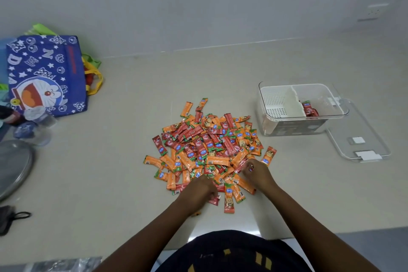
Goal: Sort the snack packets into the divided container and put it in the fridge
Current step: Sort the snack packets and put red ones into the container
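Note:
A big pile of red and orange snack packets (207,150) lies in the middle of the counter. My left hand (202,190) rests on the pile's near edge, fingers curled round red packets (215,200). My right hand (257,171) is at the pile's near right side, fingertips pinching a red packet (240,164). The clear divided container (276,117) stands at the right, past the pile. Its left white compartment is bare; its right compartment holds a few red packets (310,109).
The container's clear lid (362,139) lies flat to its right. A blue cartoon tote bag (46,75) sits at the far left, with a plastic bottle (33,128) and a round metal lid (13,165) in front of it. A wall runs behind the counter.

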